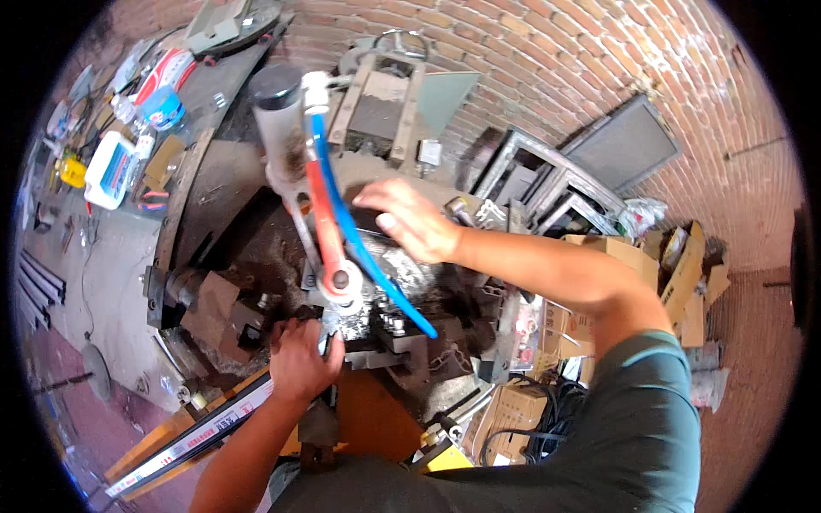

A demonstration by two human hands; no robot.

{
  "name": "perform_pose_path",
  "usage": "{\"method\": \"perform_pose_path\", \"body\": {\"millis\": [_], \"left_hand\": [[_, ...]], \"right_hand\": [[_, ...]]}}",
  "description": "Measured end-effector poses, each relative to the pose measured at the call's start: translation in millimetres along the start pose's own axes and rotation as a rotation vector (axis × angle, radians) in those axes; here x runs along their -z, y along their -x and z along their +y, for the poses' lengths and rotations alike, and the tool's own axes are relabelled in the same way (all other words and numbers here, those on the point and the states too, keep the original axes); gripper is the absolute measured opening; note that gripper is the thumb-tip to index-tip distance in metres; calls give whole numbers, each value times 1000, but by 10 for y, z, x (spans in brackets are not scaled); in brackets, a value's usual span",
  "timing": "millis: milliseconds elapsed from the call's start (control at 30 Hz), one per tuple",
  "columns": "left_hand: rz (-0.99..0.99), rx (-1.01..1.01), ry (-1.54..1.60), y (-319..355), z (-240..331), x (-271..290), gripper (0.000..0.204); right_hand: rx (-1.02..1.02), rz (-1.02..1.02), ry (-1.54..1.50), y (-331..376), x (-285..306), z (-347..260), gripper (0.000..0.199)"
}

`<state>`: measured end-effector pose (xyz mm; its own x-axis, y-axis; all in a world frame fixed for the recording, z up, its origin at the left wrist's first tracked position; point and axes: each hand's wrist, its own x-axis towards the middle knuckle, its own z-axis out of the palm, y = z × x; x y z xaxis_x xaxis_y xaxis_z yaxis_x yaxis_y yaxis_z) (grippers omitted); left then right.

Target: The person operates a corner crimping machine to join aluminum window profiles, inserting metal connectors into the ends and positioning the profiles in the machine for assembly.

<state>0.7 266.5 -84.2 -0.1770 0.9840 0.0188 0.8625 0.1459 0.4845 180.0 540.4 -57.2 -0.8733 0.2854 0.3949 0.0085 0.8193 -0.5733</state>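
The red lever (321,209) slants lengthwise away, left of the nearer right hand (412,226), loosely open, empty; below the lever, left hand (303,361) curls, hold unclear.

Cluttered workshop: central metal machine (341,283) with red lever (321,205), littered tabletop (121,269) left, brick wall (556,56) far, metal frames (564,169) right.

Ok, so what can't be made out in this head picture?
In the head view:
Whether the left hand grips anything: its own back hides the palm.
Whether the right hand touches the long blue hose: its fingers are blurred.
What the tiny silvery bits left of the hose's lower end are: too small.
The rest of the left forearm: cut off by the lower edge.
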Motion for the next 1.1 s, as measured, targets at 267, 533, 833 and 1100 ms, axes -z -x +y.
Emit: {"method": "perform_pose_path", "body": {"millis": [267,533,833,1100], "left_hand": [[69,-119,-10,-53,-42,-56,29],[73,-95,6,-52,-36,-16,27],[37,-75,11,-58,-62,-18,29],[30,-84,0,-57,-95,-12,30]], "right_hand": [[-62,45,-1,-152,-117,360,31],[-293,-325,35,351,-79,59,25],[-590,-471,-231,206,-229,226,44],[-421,-159,-260,393,-400,252,21]]}}
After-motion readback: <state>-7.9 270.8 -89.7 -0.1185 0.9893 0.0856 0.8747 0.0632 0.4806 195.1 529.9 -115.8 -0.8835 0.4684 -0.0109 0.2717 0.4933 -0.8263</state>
